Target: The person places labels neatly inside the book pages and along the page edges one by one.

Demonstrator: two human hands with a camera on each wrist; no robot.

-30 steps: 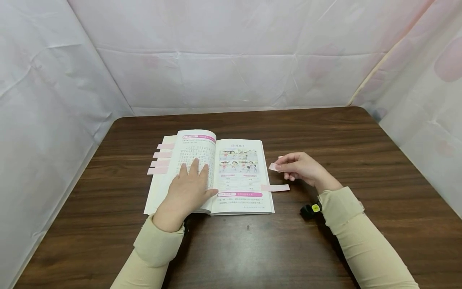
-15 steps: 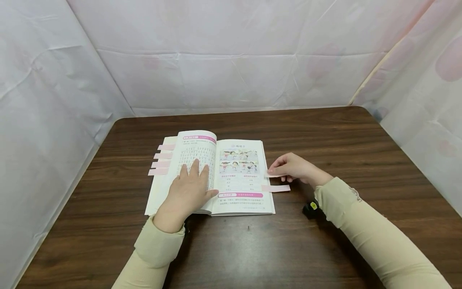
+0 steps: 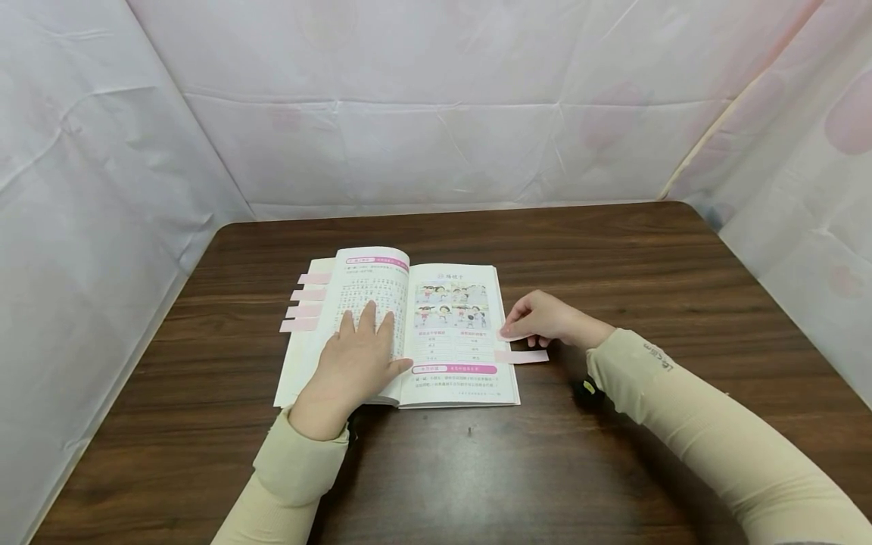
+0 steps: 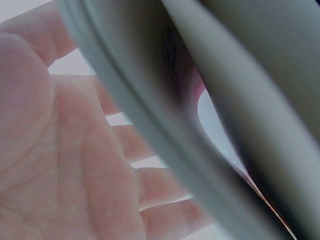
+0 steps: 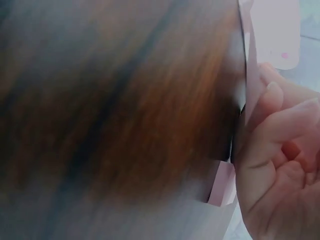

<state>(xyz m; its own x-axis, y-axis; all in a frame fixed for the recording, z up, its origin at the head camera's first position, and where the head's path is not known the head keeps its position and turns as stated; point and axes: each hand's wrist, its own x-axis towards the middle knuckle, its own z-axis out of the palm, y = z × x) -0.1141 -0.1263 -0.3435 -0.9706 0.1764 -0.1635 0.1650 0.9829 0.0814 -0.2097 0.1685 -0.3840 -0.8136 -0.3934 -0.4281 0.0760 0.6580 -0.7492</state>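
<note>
An open book [image 3: 456,392] with printed text and small pictures lies on the table. My left hand [image 3: 350,375] rests on its left page, fingers straight and spread; the left wrist view has this hand's palm beside curved pages [image 4: 132,102]. At the right page's outer edge my right hand [image 3: 548,318] pinches a pale pink paper strip [image 3: 514,337] between thumb and fingers. Its far end meets the page edge; whether it is stuck down I cannot tell. Just below that, another pink strip [image 3: 523,356] sticks out past the same edge.
Several pink strips [image 3: 300,325] project from the book's left side in a staggered column. Around the book is a dark wood table [image 3: 422,477]. Behind it hangs a pale sheet [image 3: 436,151]. A black device [image 3: 587,390] sits under the right wrist.
My right hand has moved left and slightly down, bringing its pink strip from beside the book to the right page's edge. My left hand stays in place.
</note>
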